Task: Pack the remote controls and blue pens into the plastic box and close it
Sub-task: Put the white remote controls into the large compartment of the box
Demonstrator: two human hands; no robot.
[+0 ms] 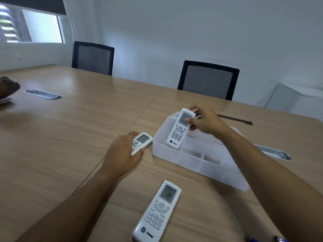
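A translucent plastic box (167, 154) with divider compartments stands on the wooden table, lid off. My right hand (206, 121) grips the top of a white remote (178, 131), which is tilted with its lower end inside the box's large left compartment. To the left of the box, my left hand (120, 152) rests over a second white remote (142, 140) lying on the table, fingers around its lower part. A third white remote (157, 212) lies flat near the front edge. Blue pens (265, 239) peek in at the bottom right, mostly cut off.
Two black mesh chairs (208, 79) stand behind the table. Metal cable trays (43, 94) sit in the tabletop at the left and right (272, 151). A dark strip (236, 118) lies behind the box. A brown object (8, 88) is at the far left edge.
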